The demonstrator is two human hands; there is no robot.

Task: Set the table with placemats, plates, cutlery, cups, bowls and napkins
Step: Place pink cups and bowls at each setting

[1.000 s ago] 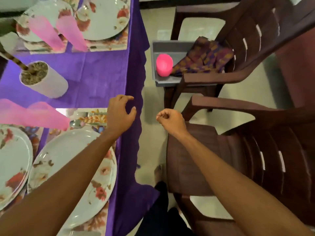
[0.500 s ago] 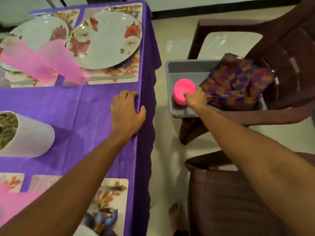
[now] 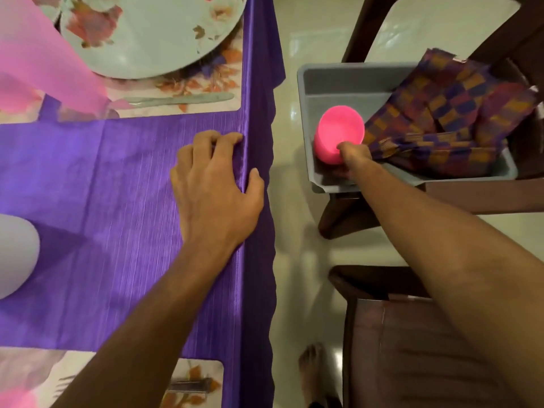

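Cup gripped by right fingers.

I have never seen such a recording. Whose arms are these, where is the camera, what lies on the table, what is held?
No machine: a person wears the camera on the head, looking down along both arms. The left hand rests on the purple tablecloth at the table's edge, holding nothing. Further along lie a flowered plate on a placemat and a knife. The right hand grips a pink cup in a grey tray on a chair, beside patterned napkins.
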